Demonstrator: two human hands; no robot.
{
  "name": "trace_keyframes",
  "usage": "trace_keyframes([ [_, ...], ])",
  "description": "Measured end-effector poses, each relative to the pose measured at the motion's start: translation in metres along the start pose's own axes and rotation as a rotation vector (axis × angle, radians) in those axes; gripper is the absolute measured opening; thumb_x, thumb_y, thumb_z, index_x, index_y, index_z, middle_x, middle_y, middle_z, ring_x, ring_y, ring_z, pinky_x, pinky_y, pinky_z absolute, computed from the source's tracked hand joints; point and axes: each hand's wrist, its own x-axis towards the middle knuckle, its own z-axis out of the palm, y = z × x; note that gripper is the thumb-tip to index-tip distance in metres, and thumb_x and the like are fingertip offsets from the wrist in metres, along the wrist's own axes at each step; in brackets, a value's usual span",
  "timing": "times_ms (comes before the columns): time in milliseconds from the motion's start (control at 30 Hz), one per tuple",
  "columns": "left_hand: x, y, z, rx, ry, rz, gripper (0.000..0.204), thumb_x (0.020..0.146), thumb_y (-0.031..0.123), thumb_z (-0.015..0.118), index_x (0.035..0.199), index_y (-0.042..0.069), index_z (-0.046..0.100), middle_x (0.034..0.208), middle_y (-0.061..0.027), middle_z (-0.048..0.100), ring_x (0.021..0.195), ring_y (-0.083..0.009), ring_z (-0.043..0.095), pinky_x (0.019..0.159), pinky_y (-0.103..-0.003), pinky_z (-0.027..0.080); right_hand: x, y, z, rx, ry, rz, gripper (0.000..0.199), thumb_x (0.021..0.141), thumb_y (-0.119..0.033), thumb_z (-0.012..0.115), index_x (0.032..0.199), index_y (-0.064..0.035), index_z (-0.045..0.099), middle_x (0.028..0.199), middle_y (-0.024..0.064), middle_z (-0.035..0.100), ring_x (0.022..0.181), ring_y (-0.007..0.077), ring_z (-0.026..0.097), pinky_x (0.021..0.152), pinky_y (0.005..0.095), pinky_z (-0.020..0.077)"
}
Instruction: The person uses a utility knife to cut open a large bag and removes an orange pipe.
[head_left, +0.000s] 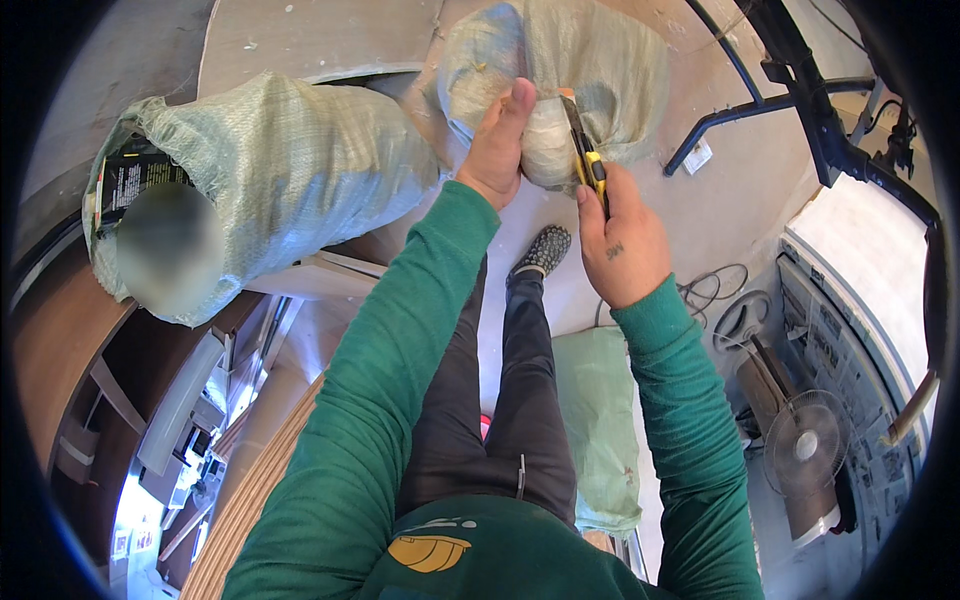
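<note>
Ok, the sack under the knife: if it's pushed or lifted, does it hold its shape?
Probably not. The sack is woven cloth that wrinkles and bulges under the left hand, so it likely sags when lifted. It looks stuffed full, so maybe heavy. Its rounded side might roll away from the knife in the right hand.

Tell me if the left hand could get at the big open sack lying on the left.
Probably yes: the left hand grips the smaller woven sack, and the big open sack lies just beside it with nothing between them, though it would have to let go first.
</note>
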Motion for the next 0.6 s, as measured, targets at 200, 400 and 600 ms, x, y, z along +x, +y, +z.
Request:
trace_keyframes([
  [200, 0.005, 0.002, -0.005, -0.089, 0.02, 0.003, 0.075, 0.092, 0.067, 0.057, 0.13, 0.003, 0.052, 0.121, -0.01, 0.061, 0.111, -0.0185, 0.058, 0.1, -0.034, 0.045, 0.005, 0.005, 0.003, 0.063, -0.033, 0.06, 0.022, 0.096, -0.019, 0.059, 0.109, -0.004, 0.048, 0.073, 0.0274, 0.062, 0.071, 0.0497, 0.06, 0.06, 0.0574, 0.0444],
  [400, 0.001, 0.008, 0.005, -0.047, 0.058, 0.024, 0.059, 0.097, 0.055, 0.057, 0.123, 0.002, 0.057, 0.116, -0.0084, 0.064, 0.108, -0.0169, 0.059, 0.1, -0.031, 0.044, 0.006, 0.009, 0.0, 0.129, -0.086, 0.151, 0.024, 0.096, -0.019, 0.059, 0.112, -0.0036, 0.049, 0.075, 0.0289, 0.063, 0.073, 0.051, 0.06, 0.06, 0.0575, 0.0445],
  [600, 0.004, 0.006, 0.005, -0.053, 0.004, 0.002, 0.05, 0.097, 0.046, 0.062, 0.118, 0.0, 0.06, 0.11, -0.0074, 0.067, 0.102, -0.0148, 0.062, 0.091, -0.03, 0.049, -0.008, 0.006, -0.002, 0.094, 0.005, 0.05, 0.024, 0.096, -0.019, 0.059, 0.113, -0.0047, 0.051, 0.076, 0.0277, 0.064, 0.073, 0.0497, 0.061, 0.06, 0.0566, 0.0454],
])
